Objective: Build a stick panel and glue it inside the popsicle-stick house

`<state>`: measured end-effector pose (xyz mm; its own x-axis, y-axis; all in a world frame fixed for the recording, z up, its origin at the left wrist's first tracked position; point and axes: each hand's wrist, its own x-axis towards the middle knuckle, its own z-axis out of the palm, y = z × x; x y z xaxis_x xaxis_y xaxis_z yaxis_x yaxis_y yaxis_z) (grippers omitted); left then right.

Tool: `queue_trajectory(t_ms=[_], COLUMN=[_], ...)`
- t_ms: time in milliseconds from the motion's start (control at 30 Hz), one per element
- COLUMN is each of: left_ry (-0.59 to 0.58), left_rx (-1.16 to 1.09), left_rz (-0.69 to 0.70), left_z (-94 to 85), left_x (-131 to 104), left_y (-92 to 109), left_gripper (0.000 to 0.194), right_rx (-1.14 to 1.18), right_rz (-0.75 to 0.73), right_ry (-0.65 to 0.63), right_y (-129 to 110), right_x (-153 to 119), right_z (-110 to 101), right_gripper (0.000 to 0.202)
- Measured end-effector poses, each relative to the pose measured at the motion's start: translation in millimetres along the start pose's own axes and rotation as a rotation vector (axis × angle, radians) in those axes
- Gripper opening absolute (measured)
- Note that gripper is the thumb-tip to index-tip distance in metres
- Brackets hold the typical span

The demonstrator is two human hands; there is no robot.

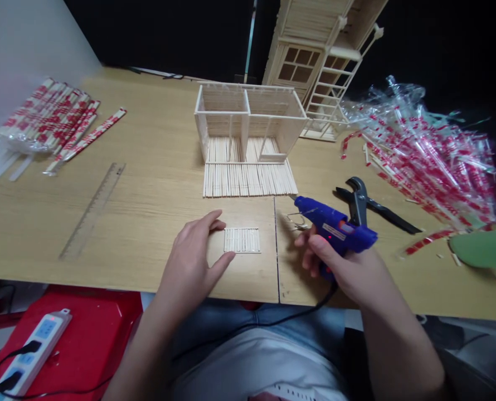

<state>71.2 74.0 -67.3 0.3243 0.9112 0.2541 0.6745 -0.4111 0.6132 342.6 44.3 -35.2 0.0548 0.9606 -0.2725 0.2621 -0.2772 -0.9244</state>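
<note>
My right hand (327, 259) is wrapped round a blue hot glue gun (329, 223), its nozzle pointing up and left over the table. On the left, my left hand (198, 248) rests with thumb and fingers apart at the left end of a small panel of thin wooden sticks (242, 240). The panel lies flat on the tabletop. Behind it stands a model house frame (248, 114) made of sticks, with two open-topped rooms and a slatted floor (250, 179) that extends toward me.
A clear ruler (92, 210) and packs of wrapped chopsticks (49, 120) lie left. To the right are black-handled cutters (360, 200), a heap of torn wrappers (444, 161) and a green object (484, 248). A taller stick model (310, 67) stands behind. A power strip (34, 353) sits below left.
</note>
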Motion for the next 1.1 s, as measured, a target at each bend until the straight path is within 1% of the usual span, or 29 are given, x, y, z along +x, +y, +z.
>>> queue_trajectory(t_ms=[100, 167, 200, 233, 333, 400, 567, 667, 800, 1100], left_ry=[-0.004, -0.010, -0.013, -0.016, -0.026, -0.029, -0.041, -0.041, -0.038, -0.034], left_rx=[0.010, 0.017, 0.019, 0.020, 0.019, 0.018, 0.014, 0.012, 0.001, -0.006], left_rz=[-0.007, -0.011, -0.012, -0.011, -0.011, -0.011, -0.007, -0.010, -0.012, -0.019], left_z=[0.6, 0.8, 0.9, 0.8, 0.6, 0.5, 0.6, 0.3, 0.2, 1.1], left_x=[1, 1, 1, 2, 2, 2, 3, 3, 2, 3], left_y=[0, 0, 0, 0, 1, 0, -1, -1, -1, 0], left_gripper=[0.068, 0.068, 0.068, 0.068, 0.068, 0.068, 0.068, 0.067, 0.066, 0.065], right_rx=[-0.244, -0.352, -0.375, -0.380, -0.373, -0.390, -0.442, -0.463, -0.487, -0.520], right_rz=[-0.084, -0.161, -0.188, -0.207, -0.243, -0.274, -0.371, -0.402, -0.416, -0.416], right_ry=[0.162, 0.224, 0.211, 0.170, 0.010, -0.039, -0.049, -0.068, -0.084, -0.065], right_y=[2, 1, 0, -1, -6, -8, -12, -15, -17, -17], right_x=[7, 10, 11, 12, 15, 17, 23, 23, 23, 24], right_z=[8, 14, 17, 21, 33, 39, 45, 46, 47, 49], right_gripper=[0.031, 0.031, 0.031, 0.032, 0.037, 0.038, 0.026, 0.022, 0.017, 0.014])
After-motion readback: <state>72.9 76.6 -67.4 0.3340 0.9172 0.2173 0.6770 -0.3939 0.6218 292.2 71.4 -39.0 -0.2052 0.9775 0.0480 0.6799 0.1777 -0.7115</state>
